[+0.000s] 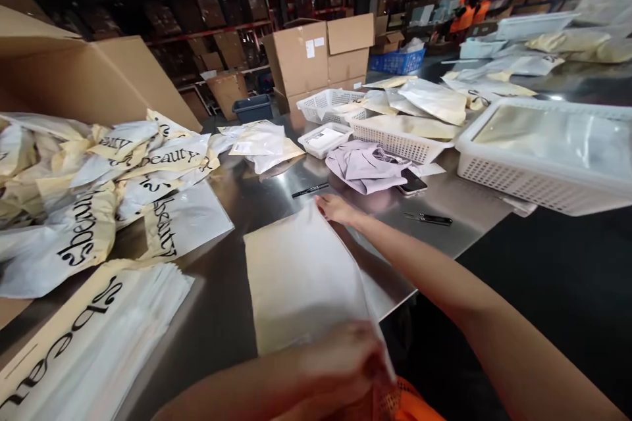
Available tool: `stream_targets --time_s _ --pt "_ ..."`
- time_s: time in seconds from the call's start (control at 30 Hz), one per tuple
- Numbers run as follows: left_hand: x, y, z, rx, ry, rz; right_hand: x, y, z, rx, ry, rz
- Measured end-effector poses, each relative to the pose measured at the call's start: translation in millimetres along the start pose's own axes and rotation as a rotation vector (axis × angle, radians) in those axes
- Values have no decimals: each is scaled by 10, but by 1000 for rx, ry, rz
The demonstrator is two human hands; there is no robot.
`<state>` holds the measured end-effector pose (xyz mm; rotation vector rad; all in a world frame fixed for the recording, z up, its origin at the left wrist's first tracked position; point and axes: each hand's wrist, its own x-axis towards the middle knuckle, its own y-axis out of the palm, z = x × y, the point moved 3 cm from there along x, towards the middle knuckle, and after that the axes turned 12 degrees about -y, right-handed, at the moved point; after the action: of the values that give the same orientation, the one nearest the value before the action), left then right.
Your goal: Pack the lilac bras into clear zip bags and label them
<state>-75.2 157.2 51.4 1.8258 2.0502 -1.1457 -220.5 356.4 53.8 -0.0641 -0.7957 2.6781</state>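
Note:
A white and cream plastic mailer bag (301, 276) lies in front of me, partly over the steel table's edge. My right hand (336, 209) reaches out and pinches its far corner. Close to my body, my left hand (355, 352) is blurred, with its fingers closed on the bag's near edge. A black pen (310, 191) lies just beyond my right hand. To the left sits a stack of flat mailer bags (99, 335) with black lettering.
Filled mailers (83, 210) are heaped at left, before a large open carton (113, 72). A lilac cloth (365, 168), a phone (412, 183), small snips (428, 218) and white baskets (543, 174) lie beyond and right. People in orange vests (464, 16) are far back.

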Motion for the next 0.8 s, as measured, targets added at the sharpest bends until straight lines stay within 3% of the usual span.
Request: stream_targets --time_s 0.1,0.17,0.27,0.3,0.37,0.43,0.5,0.57,0.63,0.73,0.8 --pt "354 -147 -373 -196 115 -280 463 33 218 -236 -124 92" --pt "360 -419 -432 -137 251 -432 662 -34 261 -414 -179 108" --pt "60 -897 -122 85 458 -560 757 -116 155 -638 -228 133" --pt "-56 -1035 70 172 458 -604 744 -108 93 -693 -248 148" --pt "-218 -1212 476 421 329 -687 691 -31 -29 -779 -284 171" --pt "-259 -1221 787 575 140 -691 646 84 -100 -846 -298 170" --pt "-232 -1090 912 576 -63 -718 640 171 -89 -888 -293 150" --pt "-211 -895 869 548 -283 -781 670 175 -11 -891 -288 121" --pt "-240 -730 743 529 -435 -768 681 75 90 -856 -290 77" --pt "-428 -691 592 535 -414 -742 462 -213 221 -716 -299 -42" --pt "-612 -784 563 557 -311 -839 69 -384 316 -334 -347 -138"
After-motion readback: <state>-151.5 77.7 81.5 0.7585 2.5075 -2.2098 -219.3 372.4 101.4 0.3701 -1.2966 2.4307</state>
